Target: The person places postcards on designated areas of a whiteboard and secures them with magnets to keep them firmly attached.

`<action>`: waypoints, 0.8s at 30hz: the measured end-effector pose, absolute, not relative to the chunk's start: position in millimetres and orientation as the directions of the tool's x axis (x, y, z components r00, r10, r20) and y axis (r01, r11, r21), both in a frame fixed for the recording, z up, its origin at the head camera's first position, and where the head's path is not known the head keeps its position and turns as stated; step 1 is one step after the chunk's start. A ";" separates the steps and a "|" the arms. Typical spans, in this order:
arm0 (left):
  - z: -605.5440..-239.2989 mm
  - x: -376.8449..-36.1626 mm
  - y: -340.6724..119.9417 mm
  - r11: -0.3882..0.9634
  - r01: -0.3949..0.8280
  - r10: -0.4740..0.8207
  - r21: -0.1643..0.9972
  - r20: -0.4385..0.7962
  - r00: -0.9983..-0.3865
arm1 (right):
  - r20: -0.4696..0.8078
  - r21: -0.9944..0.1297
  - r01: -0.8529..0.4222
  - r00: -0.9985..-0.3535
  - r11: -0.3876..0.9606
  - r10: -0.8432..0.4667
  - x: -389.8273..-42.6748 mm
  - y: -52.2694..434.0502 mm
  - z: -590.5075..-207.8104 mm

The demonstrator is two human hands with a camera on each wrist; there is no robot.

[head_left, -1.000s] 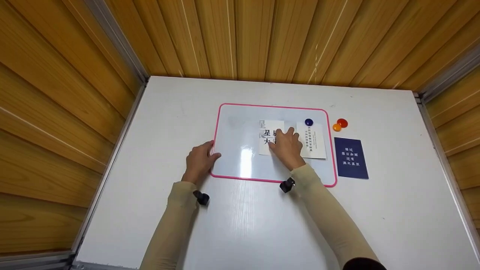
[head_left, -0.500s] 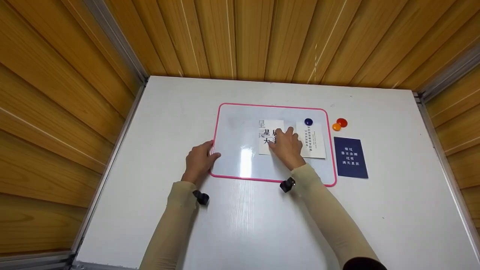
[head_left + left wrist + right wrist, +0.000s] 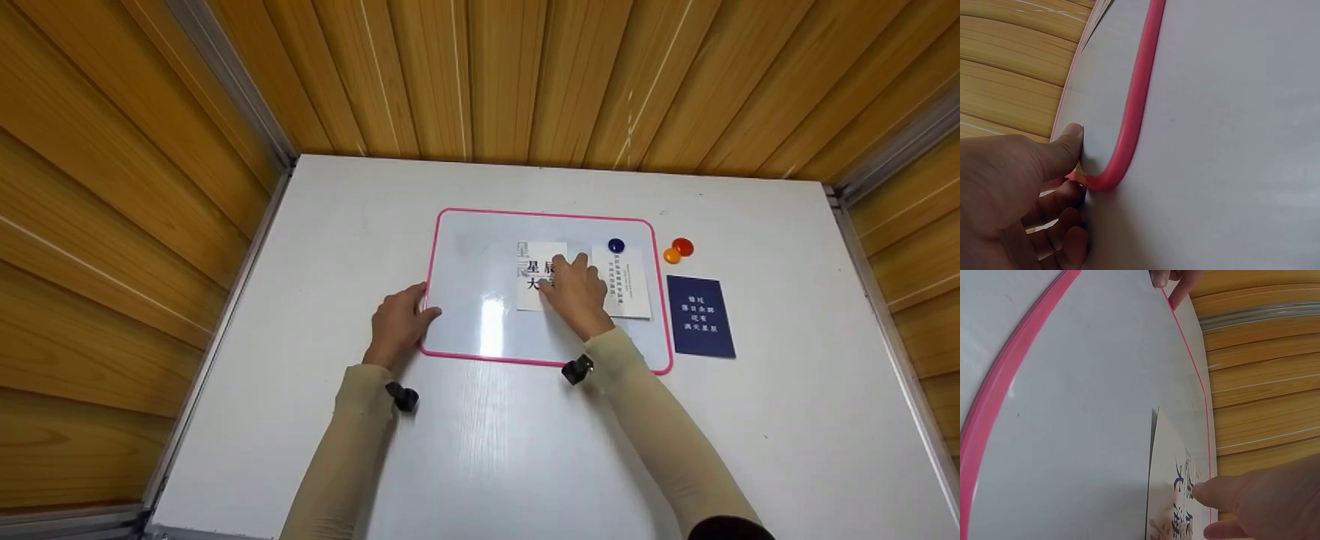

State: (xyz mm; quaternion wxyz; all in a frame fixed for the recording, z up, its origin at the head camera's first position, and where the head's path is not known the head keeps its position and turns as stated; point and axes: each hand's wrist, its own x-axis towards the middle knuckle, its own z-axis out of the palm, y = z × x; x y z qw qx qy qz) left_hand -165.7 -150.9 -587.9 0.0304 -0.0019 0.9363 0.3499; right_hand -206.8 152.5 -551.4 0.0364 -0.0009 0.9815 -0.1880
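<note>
while the left hand (image 3: 397, 321) pinches the pink-framed whiteboard (image 3: 469, 300), the right hand (image 3: 576, 295), fingers apart, partly overlies the left lettered card (image 3: 528, 300), lying lengthwise near-to-far.

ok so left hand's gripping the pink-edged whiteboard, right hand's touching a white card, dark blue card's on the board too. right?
Not the last part: the dark blue card lies on the table, right of the whiteboard, per the head view. The rest stands.

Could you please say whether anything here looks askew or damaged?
The large-lettered white card by the right hand seems slightly raised: a dark gap shows between its edge and the whiteboard. Nothing looks spilled or damaged.
</note>
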 end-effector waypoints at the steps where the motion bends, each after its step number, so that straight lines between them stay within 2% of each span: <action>1: -588.1 -165.5 -151.0 0.753 -0.025 0.018 0.657 -0.059 -0.998 | -0.073 -0.371 0.011 -0.997 0.929 -0.018 -206.9 152.6 -551.1; 6: -588.2 -165.0 -151.4 0.749 -0.027 0.021 0.662 -0.064 -0.998 | -0.078 -0.379 0.014 -0.997 0.925 -0.017 -206.9 154.0 -549.3; 17: -588.1 -165.8 -152.0 0.760 -0.029 0.015 0.649 -0.062 -0.998 | 0.070 -0.400 -0.043 -0.997 0.915 -0.016 -209.8 159.8 -548.8; 24: -588.4 -165.3 -151.8 0.738 -0.053 0.005 0.673 -0.084 -0.996 | 0.147 -0.468 -0.095 -0.989 0.878 -0.029 -211.3 165.9 -550.1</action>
